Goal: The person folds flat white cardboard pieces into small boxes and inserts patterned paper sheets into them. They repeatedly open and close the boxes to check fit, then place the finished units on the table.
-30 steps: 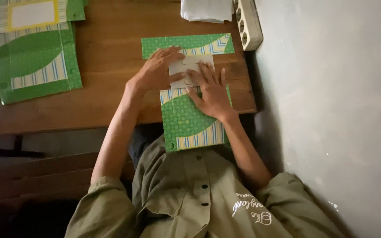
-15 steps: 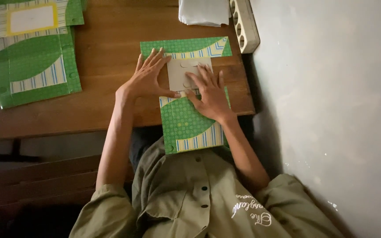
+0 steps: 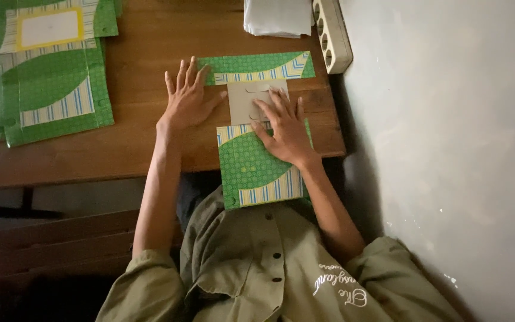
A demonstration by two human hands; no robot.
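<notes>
In the head view, the green patterned paper sheet with striped bands [image 3: 251,164] lies flat at the near edge of the brown wooden counter [image 3: 144,128], with its long axis running away from the person. The left hand [image 3: 187,98] rests flat with spread fingers, grasping nothing. The right hand [image 3: 284,128] presses open-palmed on the sheet's grey middle panel [image 3: 242,104]. A stack of similar green sheets [image 3: 51,89] lies far left.

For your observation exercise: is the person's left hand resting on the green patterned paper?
No: the left hand lies flat on the bare wooden table, beside the green patterned paper.
</notes>
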